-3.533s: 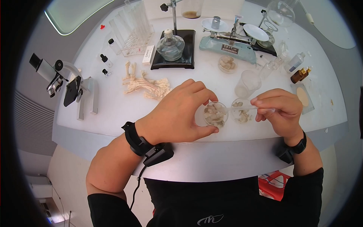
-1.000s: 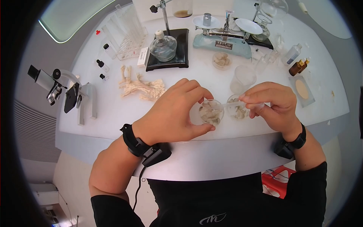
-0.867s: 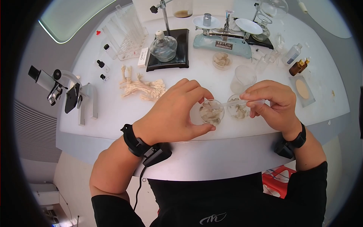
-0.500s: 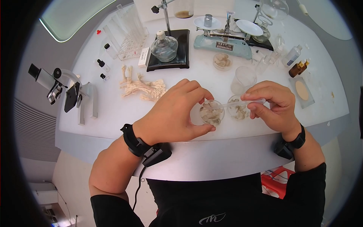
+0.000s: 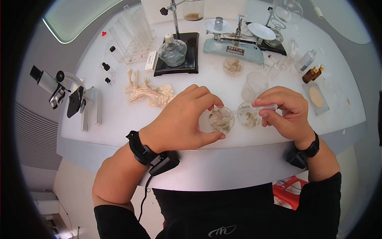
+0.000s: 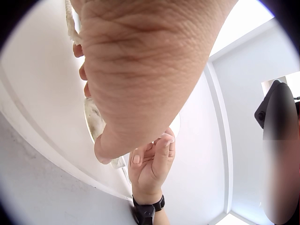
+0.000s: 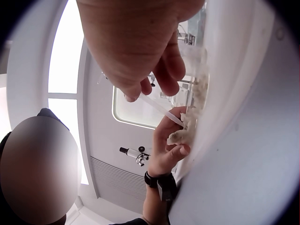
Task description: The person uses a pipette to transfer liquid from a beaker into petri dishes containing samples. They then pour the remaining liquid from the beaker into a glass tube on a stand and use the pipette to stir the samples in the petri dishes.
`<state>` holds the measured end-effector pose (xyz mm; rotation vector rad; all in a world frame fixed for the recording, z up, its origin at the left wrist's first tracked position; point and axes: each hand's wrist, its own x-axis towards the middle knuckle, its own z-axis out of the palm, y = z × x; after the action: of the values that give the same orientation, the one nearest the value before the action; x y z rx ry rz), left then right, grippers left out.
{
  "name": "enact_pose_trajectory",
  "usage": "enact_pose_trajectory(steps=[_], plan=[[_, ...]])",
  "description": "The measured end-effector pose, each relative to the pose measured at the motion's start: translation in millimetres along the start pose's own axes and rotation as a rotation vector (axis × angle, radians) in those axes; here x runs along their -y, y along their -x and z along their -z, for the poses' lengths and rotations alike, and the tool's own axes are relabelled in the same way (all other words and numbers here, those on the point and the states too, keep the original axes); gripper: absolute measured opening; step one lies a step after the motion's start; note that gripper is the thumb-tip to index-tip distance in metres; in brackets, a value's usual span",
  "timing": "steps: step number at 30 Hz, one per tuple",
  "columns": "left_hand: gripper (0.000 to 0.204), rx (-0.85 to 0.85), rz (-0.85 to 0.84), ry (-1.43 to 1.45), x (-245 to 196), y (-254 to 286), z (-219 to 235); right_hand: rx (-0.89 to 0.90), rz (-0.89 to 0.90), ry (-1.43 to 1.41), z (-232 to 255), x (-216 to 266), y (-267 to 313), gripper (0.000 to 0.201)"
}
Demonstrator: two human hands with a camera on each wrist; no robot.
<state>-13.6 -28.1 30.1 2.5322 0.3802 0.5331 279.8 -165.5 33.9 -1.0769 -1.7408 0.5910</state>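
My left hand (image 5: 185, 119) grips the side of a small clear petri dish (image 5: 222, 126) between thumb and fingers. Pale, greyish clumps lie in this dish. A clear plastic dropper (image 5: 254, 108) is pinched between the thumb and fingers of my right hand (image 5: 288, 113). It slants down to the left, its tip over the gripped dish and its rounded bulb end sticking out past the thumb. Under the dropper stands a second petri dish (image 5: 249, 122) with similar clumps, partly covered by the right fingers. In the right wrist view the dropper (image 7: 161, 108) points down at the clumps.
Behind the dishes stand a plastic beaker (image 5: 254, 85), a third petri dish (image 5: 232, 66) and a balance (image 5: 234, 48). A spirit lamp (image 5: 172, 51), a bundle of cotton cord (image 5: 150, 92) and a microscope (image 5: 79, 95) are to the left. Brown bottles (image 5: 312, 74) stand right.
The dropper, lower and flatter before, now slopes with its bulb end raised, and its tip reaches farther over the left dish. My left hand keeps its grip on that dish.
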Motion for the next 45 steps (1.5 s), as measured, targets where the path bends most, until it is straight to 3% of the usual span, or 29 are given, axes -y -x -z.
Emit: enact_pose_trajectory(steps=[30,35,41,45], plan=[[0.058,0.003,-0.001,0.014,0,1,0,-0.01,-0.052,-0.084,1,5,2,0.028],[0.058,0.007,0.001,0.012,0,1,0,-0.076,-0.126,-0.214,3,5,4,0.024],[0.058,0.005,-0.008,0.012,1,1,0,-0.204,-0.05,-0.227,13,-6,4,0.023],[0.057,0.004,-0.009,0.013,1,1,0,-0.208,-0.091,-0.251,12,-7,3,0.024]])
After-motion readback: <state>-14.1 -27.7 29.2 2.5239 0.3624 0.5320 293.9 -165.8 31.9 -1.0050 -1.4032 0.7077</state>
